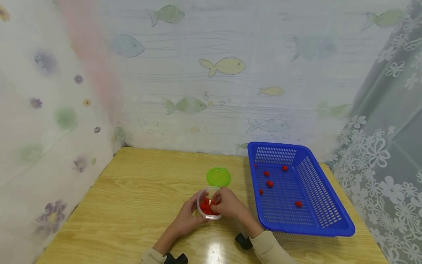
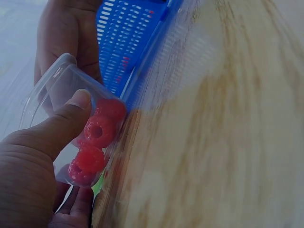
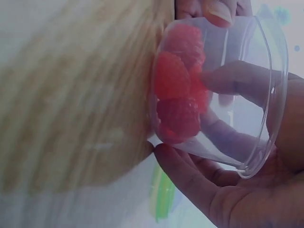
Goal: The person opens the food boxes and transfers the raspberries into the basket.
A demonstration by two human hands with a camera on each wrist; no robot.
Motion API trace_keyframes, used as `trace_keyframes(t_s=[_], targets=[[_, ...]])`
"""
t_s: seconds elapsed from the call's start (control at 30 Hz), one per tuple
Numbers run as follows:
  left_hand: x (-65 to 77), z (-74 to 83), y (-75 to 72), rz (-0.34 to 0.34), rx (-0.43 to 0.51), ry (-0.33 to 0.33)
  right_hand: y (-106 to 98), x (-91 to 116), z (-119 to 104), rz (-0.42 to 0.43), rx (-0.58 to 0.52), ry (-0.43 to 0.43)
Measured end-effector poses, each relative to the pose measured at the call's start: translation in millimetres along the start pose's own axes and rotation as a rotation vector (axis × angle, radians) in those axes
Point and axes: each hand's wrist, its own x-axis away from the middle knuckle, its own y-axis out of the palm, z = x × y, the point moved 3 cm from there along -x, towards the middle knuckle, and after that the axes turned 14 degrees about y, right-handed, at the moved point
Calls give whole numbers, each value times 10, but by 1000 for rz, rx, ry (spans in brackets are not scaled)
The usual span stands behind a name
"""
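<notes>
My left hand (image 1: 187,219) grips a clear plastic tub (image 1: 214,217) from its left side, with the thumb (image 2: 71,111) across the near wall. Several red raspberries (image 2: 99,131) lie at the bottom of the tub. My right hand (image 1: 229,204) reaches over the tub's right side, its curled fingers inside among the berries. One fingertip (image 3: 216,81) touches a raspberry (image 3: 172,76); whether it pinches one is hidden. Beyond the tub, a green lid (image 1: 218,177) lies on the table.
A blue slotted basket (image 1: 333,231) stands on the right of the wooden table (image 1: 132,190), with several raspberries (image 1: 270,183) scattered over its floor. Behind the table hangs a curtain (image 1: 184,135) with fish drawings; patterned curtains flank both sides.
</notes>
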Motion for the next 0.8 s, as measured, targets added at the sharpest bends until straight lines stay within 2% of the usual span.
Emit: trace_keyframes(t_s=[0.23, 0.6, 0.8], targets=[[-20, 11, 6, 0, 7, 20, 1, 30, 9, 72, 8, -27], [0, 13, 12, 1, 5, 3, -16, 55, -29, 78, -19, -19], [-2, 10, 9, 11, -6, 0, -16, 53, -22, 161, 6, -43]])
